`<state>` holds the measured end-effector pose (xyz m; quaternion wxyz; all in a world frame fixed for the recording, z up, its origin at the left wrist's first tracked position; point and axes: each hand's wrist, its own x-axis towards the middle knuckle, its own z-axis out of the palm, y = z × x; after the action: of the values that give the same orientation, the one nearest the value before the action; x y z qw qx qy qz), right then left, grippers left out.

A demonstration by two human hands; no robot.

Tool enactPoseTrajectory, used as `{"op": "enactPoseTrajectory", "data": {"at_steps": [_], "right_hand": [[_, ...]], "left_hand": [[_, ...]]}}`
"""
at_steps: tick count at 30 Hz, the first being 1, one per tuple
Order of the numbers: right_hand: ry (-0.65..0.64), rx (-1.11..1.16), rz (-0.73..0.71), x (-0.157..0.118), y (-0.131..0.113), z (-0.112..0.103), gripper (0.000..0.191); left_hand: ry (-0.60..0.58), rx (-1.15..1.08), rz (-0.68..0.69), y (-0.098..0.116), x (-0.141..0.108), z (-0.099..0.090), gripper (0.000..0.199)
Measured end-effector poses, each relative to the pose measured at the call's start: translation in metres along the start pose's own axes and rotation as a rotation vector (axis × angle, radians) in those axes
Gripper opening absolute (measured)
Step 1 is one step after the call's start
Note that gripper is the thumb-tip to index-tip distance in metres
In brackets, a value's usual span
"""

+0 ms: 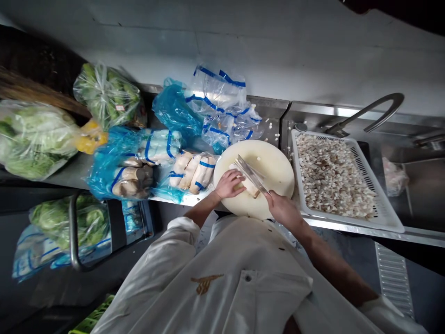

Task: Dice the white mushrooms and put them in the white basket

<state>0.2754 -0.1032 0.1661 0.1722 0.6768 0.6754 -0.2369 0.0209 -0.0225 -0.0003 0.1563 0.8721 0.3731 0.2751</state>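
Observation:
On the round white cutting board [227, 204] lies a pale king oyster mushroom [252, 189]. My left hand [229, 183] steadies it from the left, fingers bent over its side. The handle of a kitchen knife is in my right hand [284, 209], fingers wrapped round it. The knife blade [251, 172] slants up and left across the mushroom, close to my left fingertips. How deep the edge sits in the mushroom I cannot tell. A few small white bits lie on the board.
A white perforated basket [385, 218] of diced mushroom stands right of the board, by a sink and faucet [385, 109]. Left are bagged whole mushrooms [194, 171], blue plastic bags [177, 109] and bagged greens [38, 139]. Torn clear packaging [222, 99] lies behind.

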Motion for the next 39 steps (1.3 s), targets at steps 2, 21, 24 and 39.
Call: {"op": "enactPoseTrajectory", "data": {"at_steps": [2, 21, 24, 39], "right_hand": [[0.001, -0.016, 0.025, 0.005, 0.003, 0.005, 0.053], [-0.039, 0.104, -0.153, 0.05, 0.001, 0.034, 0.045], [-0.021, 0.089, -0.142, 0.037, 0.004, 0.022, 0.047], [-0.09, 0.028, -0.062, 0.002, -0.004, -0.012, 0.048]], "left_hand": [[0.014, 0.029, -0.008, 0.0, -0.001, 0.001, 0.049], [-0.054, 0.048, -0.028, 0.005, -0.002, -0.006, 0.043], [-0.077, 0.045, -0.046, 0.006, -0.001, -0.007, 0.044], [-0.077, -0.021, -0.059, 0.005, 0.001, -0.006, 0.044]]}}
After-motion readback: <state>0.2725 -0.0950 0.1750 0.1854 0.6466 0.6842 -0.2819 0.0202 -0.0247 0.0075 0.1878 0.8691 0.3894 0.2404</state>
